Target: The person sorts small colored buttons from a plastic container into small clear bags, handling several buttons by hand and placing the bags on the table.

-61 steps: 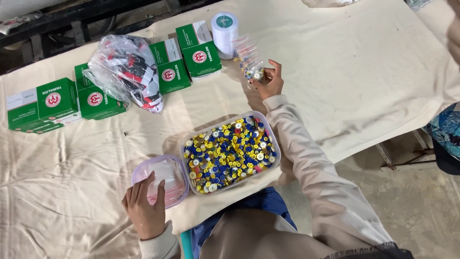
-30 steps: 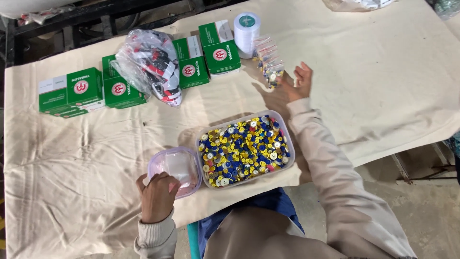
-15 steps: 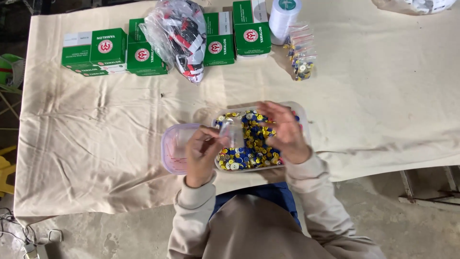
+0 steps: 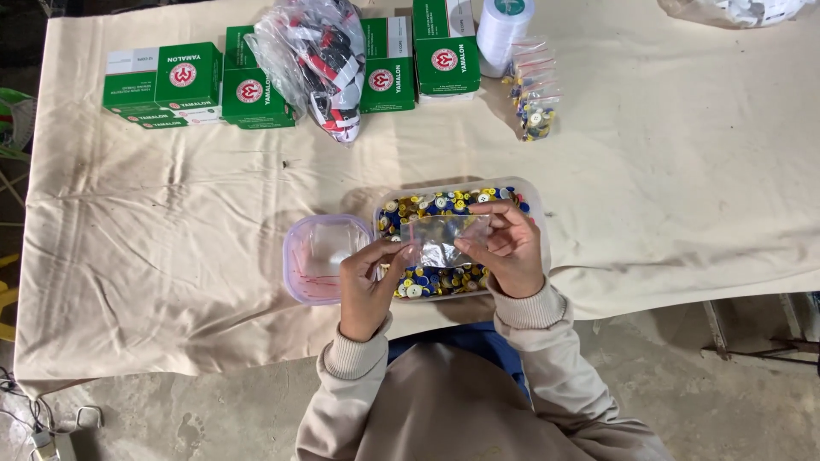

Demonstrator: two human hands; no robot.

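Note:
Both of my hands hold a small clear plastic bag over a clear rectangular tub full of yellow, blue and white buttons. My left hand pinches the bag's left edge. On the bag's right edge, my right hand grips with the fingers curled. The bag looks empty and flat. A small pinkish clear box holding more clear bags sits just left of the tub, touching my left hand's side.
Green boxes line the table's far edge, with a clear bag of red, black and white items among them. A white thread spool and small filled button bags lie at the far right. The cream cloth covers the table.
My right hand came back from the filled button bags at the far side to the tub. My left hand lifted a clear bag from the pinkish box, and both hands now hold it.

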